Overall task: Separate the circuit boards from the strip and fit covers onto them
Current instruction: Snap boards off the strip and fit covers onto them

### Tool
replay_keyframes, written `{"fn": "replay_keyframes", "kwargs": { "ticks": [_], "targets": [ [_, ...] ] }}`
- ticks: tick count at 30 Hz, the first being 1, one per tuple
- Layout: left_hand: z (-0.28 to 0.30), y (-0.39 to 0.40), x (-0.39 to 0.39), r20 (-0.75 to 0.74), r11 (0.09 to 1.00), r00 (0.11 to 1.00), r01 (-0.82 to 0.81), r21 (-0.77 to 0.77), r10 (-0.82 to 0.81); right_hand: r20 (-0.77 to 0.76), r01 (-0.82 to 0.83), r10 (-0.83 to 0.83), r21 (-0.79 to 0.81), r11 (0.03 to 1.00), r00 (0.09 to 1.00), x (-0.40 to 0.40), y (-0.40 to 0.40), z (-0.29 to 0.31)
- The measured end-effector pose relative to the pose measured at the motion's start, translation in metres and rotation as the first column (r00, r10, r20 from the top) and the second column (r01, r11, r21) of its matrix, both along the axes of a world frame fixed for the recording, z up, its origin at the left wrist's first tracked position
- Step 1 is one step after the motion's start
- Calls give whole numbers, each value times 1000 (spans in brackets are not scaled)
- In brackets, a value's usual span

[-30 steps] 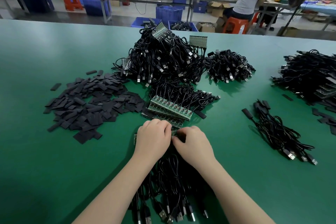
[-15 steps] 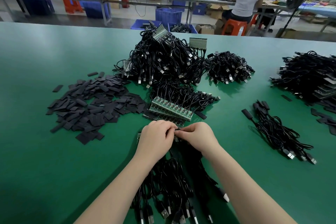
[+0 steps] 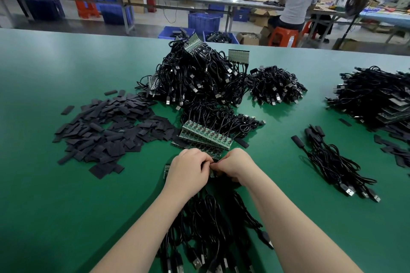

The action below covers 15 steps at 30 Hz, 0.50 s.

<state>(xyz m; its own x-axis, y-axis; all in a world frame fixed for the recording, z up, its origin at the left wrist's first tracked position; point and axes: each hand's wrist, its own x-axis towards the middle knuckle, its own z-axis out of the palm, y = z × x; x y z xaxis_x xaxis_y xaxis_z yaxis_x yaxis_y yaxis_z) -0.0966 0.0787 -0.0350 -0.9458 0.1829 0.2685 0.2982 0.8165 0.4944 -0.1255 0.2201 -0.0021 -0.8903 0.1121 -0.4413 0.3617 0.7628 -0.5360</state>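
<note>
My left hand (image 3: 187,172) and my right hand (image 3: 236,165) meet knuckle to knuckle over a strip of small green circuit boards (image 3: 166,170), whose left end pokes out beside my left hand. Both hands have curled fingers gripping the strip; the boards between them are hidden. Black USB cables (image 3: 206,224) soldered to the strip trail toward me between my forearms. Just beyond my hands lies a stack of further green board strips (image 3: 205,136). A heap of flat black covers (image 3: 111,131) spreads to the left.
A tall pile of cabled strips (image 3: 199,77) rises at the table's middle. A smaller cable bundle (image 3: 276,87) lies right of it. Finished cables (image 3: 332,162) lie at right, another pile (image 3: 375,97) at far right. A person sits on an orange stool (image 3: 282,36) beyond the green table (image 3: 55,206).
My hands have shifted slightly away from me on the strip and drawn closer together. The cables under my forearms have slid a little.
</note>
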Motion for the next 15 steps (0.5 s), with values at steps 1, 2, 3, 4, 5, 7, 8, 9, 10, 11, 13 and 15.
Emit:
{"fn": "replay_keyframes", "kwargs": {
  "ticks": [1, 2, 3, 4, 5, 7, 8, 9, 10, 11, 13, 15],
  "targets": [
    [0, 0, 0, 4, 1000, 1000, -1, -4, 1, 6, 0, 0, 13, 1000, 1000, -1, 0, -1],
    [0, 0, 0, 8, 1000, 1000, -2, -7, 2, 10, -4, 3, 27, 1000, 1000, -3, -1, -1],
    [0, 0, 0, 11, 1000, 1000, -1, -11, 1, 14, -8, 8, 40, 999, 1000, -5, -1, -2],
    [0, 0, -1, 15, 1000, 1000, 1, -14, -1, 21, -12, 11, 50, 999, 1000, -6, -2, -2],
    [1, 0, 0, 19, 1000, 1000, 4, -18, -4, 31, -13, 11, 56, 998, 999, -7, -2, -3],
    [2, 0, 0, 29, 1000, 1000, 8, -26, -7, 62, -12, 8, 59, 998, 998, -10, -3, -3],
    [2, 0, 0, 31, 1000, 999, 9, -27, -9, 74, -16, 11, 67, 998, 997, -11, -4, -2],
    [2, 0, 0, 31, 1000, 999, 12, -25, -11, 85, -25, 18, 82, 996, 996, -12, -5, -2],
    [2, 0, 0, 28, 1000, 1000, 14, -21, -14, 100, -36, 26, 97, 995, 995, -13, -6, -2],
    [2, 0, 0, 25, 1000, 1000, 18, -19, -18, 117, -49, 36, 111, 993, 992, -15, -7, -2],
    [2, 0, 0, 22, 999, 999, 30, -21, -29, 142, -85, 63, 153, 985, 988, -16, -10, 0],
    [2, 1, 1, 22, 999, 999, 27, -35, -27, 116, -97, 75, 194, 976, 990, -16, -11, 2]
  ]
}}
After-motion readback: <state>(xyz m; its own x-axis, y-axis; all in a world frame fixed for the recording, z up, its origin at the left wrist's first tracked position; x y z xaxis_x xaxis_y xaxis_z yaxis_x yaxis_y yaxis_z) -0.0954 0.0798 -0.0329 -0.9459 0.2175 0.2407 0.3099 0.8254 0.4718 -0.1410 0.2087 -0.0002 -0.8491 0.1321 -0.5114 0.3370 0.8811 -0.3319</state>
